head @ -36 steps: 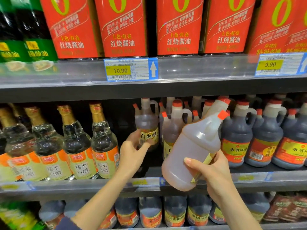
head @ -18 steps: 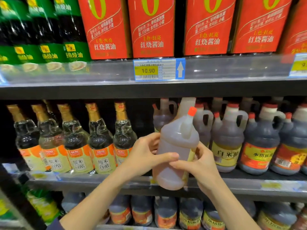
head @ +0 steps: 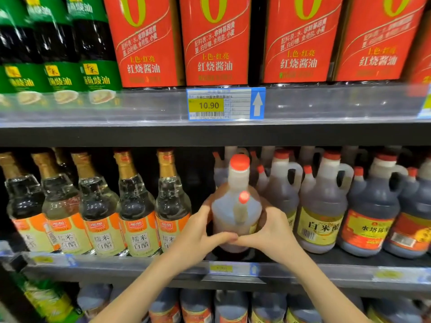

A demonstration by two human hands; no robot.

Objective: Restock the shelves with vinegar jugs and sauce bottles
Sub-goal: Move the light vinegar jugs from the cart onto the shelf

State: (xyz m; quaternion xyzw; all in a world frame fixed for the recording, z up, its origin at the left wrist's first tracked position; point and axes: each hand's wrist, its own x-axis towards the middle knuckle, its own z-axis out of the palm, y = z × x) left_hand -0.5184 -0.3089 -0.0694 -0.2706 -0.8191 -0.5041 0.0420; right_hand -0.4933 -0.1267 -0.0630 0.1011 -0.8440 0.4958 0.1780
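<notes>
Jug (head: 235, 215) stands clasped between hands (head: 201, 234), seemingly shelved.

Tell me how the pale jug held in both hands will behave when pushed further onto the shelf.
Probably heavy for its size: the jug looks full to the neck, and left hand and right hand both grip it. Smooth plastic, so likely stiff but slippery. Pushed near its red cap, it might tip.

The middle shelf (head: 354, 261) carries gold-capped white vinegar bottles (head: 137, 217) at left, red-capped vinegar jugs (head: 324, 213) at right (darker ones farthest right), and a pale jug (head: 224, 215) upright between them. The upper shelf (head: 93, 136) holds red-labelled soy sauce jugs (head: 214, 43) beside green-labelled bottles (head: 58, 47).
</notes>
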